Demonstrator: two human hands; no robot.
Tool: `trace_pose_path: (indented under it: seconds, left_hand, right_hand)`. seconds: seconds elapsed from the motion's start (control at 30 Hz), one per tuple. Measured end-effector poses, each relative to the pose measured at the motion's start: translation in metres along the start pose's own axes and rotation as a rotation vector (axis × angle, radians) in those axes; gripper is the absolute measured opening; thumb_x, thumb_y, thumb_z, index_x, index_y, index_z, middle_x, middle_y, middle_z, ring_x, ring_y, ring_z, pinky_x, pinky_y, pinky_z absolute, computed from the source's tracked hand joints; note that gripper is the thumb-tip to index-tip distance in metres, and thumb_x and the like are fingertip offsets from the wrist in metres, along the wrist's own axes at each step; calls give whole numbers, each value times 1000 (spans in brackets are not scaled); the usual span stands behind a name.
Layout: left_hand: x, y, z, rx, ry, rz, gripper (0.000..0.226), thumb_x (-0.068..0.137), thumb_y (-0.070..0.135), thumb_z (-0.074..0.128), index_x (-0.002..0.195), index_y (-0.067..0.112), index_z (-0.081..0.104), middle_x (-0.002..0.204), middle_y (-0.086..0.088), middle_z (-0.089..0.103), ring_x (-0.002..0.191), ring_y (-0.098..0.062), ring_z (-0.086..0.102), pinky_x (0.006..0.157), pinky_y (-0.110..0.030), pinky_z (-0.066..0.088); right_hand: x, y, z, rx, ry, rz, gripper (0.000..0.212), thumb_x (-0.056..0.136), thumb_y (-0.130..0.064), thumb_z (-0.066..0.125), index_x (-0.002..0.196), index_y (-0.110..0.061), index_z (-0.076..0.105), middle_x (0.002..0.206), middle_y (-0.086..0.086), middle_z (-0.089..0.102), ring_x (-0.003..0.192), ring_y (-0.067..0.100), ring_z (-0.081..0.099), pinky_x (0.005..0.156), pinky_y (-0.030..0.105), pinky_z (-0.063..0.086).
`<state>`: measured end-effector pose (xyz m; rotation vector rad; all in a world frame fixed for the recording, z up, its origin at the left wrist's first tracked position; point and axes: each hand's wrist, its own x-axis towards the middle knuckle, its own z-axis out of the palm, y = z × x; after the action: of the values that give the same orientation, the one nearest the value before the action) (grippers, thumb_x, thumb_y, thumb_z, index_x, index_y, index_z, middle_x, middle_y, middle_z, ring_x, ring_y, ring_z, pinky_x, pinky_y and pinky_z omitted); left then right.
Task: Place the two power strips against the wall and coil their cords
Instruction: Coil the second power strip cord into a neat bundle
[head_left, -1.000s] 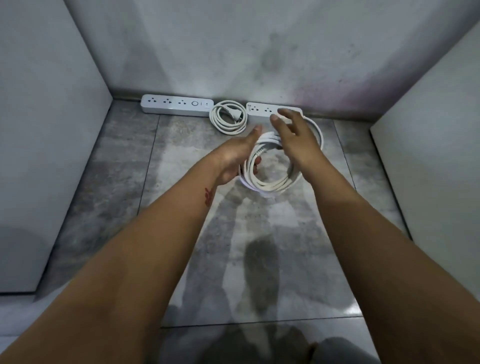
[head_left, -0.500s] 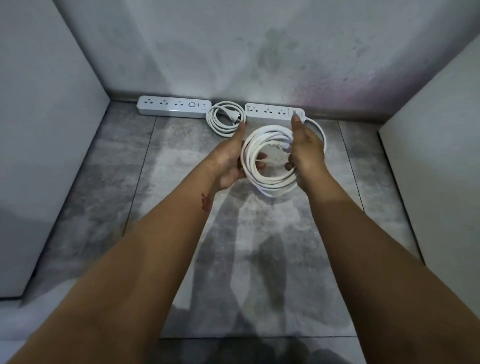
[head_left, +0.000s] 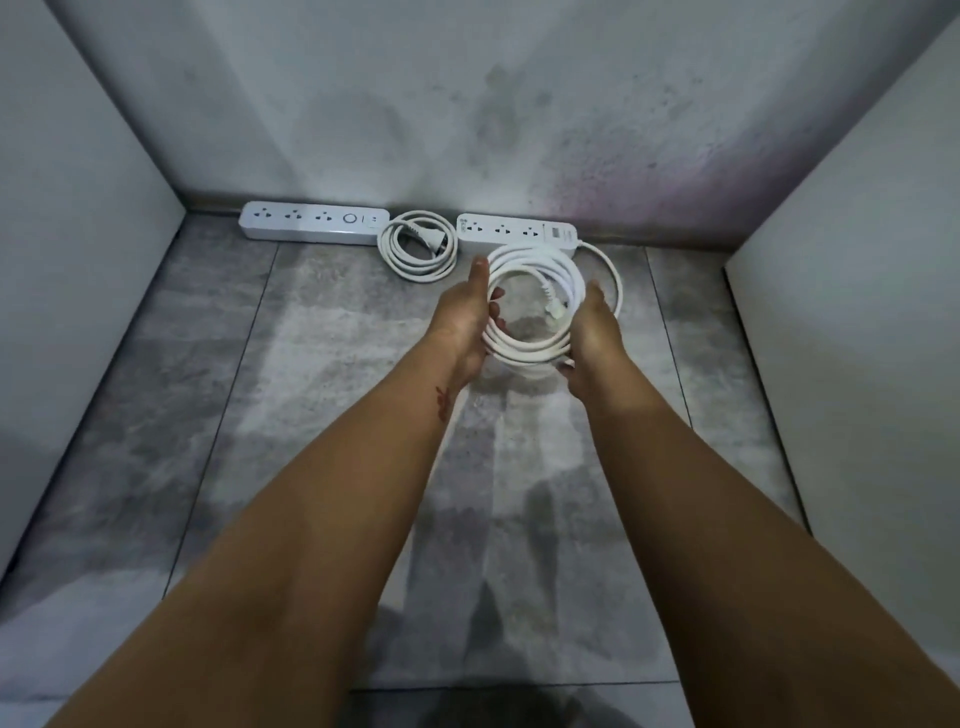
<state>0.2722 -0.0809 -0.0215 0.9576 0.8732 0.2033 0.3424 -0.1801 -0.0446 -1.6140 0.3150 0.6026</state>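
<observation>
Both bare hands hold a white round cord wound into a coil (head_left: 524, 348) of several loops, one hand on each side of it, over the grey stone-patterned tiled floor (head_left: 322, 415); I cannot tell whether the coil touches the tiles. The left hand (head_left: 465, 322) grips the coil's left edge, its thumb pointing straight up along the outside and its fingertips (head_left: 497, 312) curled inside the ring. The right hand (head_left: 595, 332) grips the right edge, thumb raised beside the loops and fingers hooked under the near lower part. A white plug (head_left: 553, 307) lies within the held loops. One strand arcs from the coil to the right end of the right power strip (head_left: 514, 231), a white three-socket bar lying flat against the foot of the stained grey wall (head_left: 467, 104). To its left and apart from it, the left power strip (head_left: 311, 223), white with three sockets and a round button, lies against the same wall. Its own coiled white cord (head_left: 415, 262) rests on the floor between the two strips, with a second plug (head_left: 434, 240) inside its loops.
</observation>
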Motion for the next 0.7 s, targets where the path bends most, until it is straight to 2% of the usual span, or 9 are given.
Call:
trace_pose_path:
  seconds: [0.07,0.13,0.2,0.27,0.37,0.43,0.5,0.63,0.7]
  left_hand:
    - [6,3,4,111,-35,43,38,101,44,42,86,13,59,71,1,51,48,-8,42,50,-24,39]
    - [13,3,8,265,-76,96,38,100,44,44,94,10,59,73,0,55,52,-12,44,54,-25,40]
    - [19,4,14,408,-127,144,40,99,46,45,101,9,59,78,-2,60,60,-15,46,59,-28,41]
    - [21,6,21,493,-187,166,43,100,46,42,105,8,61,86,-5,63,66,-16,48,60,-27,42]
    - [24,12,28,503,-235,131,47,102,46,37,94,9,66,85,-10,65,68,-19,54,63,-27,44]
    - [23,16,30,454,-276,105,46,103,43,36,85,11,63,72,-8,59,61,-17,52,57,-26,43]
    - [23,19,31,380,-327,67,45,103,44,35,86,12,60,66,-6,55,59,-15,52,57,-27,45]
    - [30,15,28,212,-347,12,53,103,46,32,102,4,63,76,-9,64,71,-19,62,74,-34,53]
    - [34,10,24,195,-326,-5,56,103,48,29,102,3,64,78,-9,66,72,-20,63,73,-32,53]
  right_hand:
    - [-1,-5,-12,-215,14,-77,64,95,-61,28,128,-15,57,124,1,62,113,23,58,105,41,42]
    - [0,-12,-23,-410,48,-255,53,92,-59,34,122,-22,58,128,3,60,119,25,56,106,45,40]
    - [-2,-23,-31,-428,-58,-384,33,91,-43,48,114,-23,59,117,1,64,107,20,60,92,39,48]
    - [-3,-35,-36,-507,-208,-413,31,87,-22,57,118,-19,59,104,0,66,89,15,61,74,30,48]
    - [3,-43,-41,-714,-234,-489,37,82,-14,62,119,-18,61,102,3,69,86,18,65,75,32,51]
    - [5,-42,-45,-674,-216,-492,28,85,-16,63,113,-15,65,94,10,72,78,22,69,69,35,52]
    - [8,-38,-50,-554,-202,-449,17,87,-16,64,104,-11,66,81,12,71,66,20,68,60,33,49]
    - [16,-31,-52,-343,-182,-368,9,90,-12,65,99,-10,65,75,7,66,61,17,65,53,28,47]
    - [20,-28,-51,-241,-157,-316,3,92,-12,64,94,-14,64,76,5,65,65,20,65,58,30,49]
